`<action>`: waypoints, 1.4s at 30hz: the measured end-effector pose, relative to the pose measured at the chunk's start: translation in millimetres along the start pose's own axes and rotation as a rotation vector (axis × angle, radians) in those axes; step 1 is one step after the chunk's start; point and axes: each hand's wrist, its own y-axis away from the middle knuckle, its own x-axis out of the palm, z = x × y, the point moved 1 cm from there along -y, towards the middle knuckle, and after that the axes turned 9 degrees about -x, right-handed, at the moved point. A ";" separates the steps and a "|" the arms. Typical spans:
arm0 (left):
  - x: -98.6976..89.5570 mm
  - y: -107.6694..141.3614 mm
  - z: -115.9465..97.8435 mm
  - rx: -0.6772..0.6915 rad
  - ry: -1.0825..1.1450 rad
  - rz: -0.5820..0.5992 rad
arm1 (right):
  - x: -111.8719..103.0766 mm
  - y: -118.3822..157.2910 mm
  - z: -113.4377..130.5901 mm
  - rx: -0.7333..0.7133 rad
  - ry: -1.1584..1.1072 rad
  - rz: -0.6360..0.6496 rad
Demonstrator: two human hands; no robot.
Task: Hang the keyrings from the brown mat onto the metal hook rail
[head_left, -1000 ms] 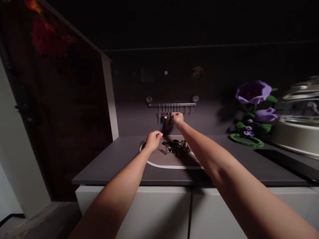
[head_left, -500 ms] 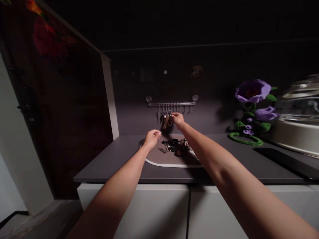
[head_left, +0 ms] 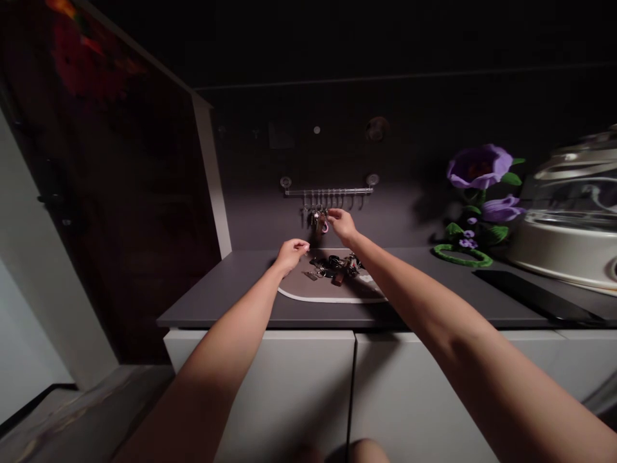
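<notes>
My right hand (head_left: pixel 342 226) is raised at the wall, with thumb and fingertips closed at the edge of a bunch of keys (head_left: pixel 320 222). The bunch hangs just under the hook rail (head_left: pixel 328 191) and has a brown tag and a pinkish ring. Lower and to the left, my left hand (head_left: pixel 290 254) hovers over the mat's left side, its thumb and forefinger pinched together. Whatever is between those fingertips is too small to make out. Below both hands, several more keys and fobs (head_left: pixel 338 267) lie in a loose heap on the white-edged mat (head_left: pixel 308 298).
Purple artificial flowers (head_left: pixel 481 168) with a green ring base stand at the right. Behind them is a cream appliance with a clear cover (head_left: pixel 569 247), and a flat black object (head_left: pixel 535 297) lies in front. A dark door (head_left: pixel 130 257) is at the left, white cabinets (head_left: pixel 289 386) below.
The view has shifted slightly, so the counter and rail appear higher. Both hands keep nearly the same places relative to the rail and mat. The key bunch sits close under the hooks.
</notes>
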 end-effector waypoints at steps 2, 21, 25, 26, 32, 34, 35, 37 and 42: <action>-0.2 1.0 -0.1 -0.001 0.001 0.024 | -0.6 10.8 3.4 -0.026 -0.006 0.028; 8.9 7.1 2.0 0.119 -0.420 0.095 | -17.6 76.3 -22.8 -0.202 0.547 0.429; 9.6 5.7 5.9 0.107 -0.482 0.050 | -14.0 73.1 -25.2 -0.236 0.632 0.448; 9.6 5.1 7.1 0.090 -0.475 0.035 | -12.9 72.6 -25.8 -0.242 0.649 0.450; 15.2 -5.9 14.6 0.010 -0.438 0.010 | -10.4 71.8 -27.1 -0.279 0.696 0.466; 17.9 -10.6 15.6 -0.020 -0.461 0.007 | -10.8 71.8 -26.9 -0.284 0.707 0.466; 19.1 -12.5 15.5 -0.038 -0.482 0.004 | -11.0 71.8 -26.7 -0.287 0.709 0.465; 20.9 -15.0 14.4 -0.074 -0.538 0.001 | -11.1 71.7 -26.5 -0.292 0.709 0.465; 21.5 -15.6 13.2 -0.122 -0.592 -0.021 | -10.8 71.2 -26.3 -0.281 0.700 0.472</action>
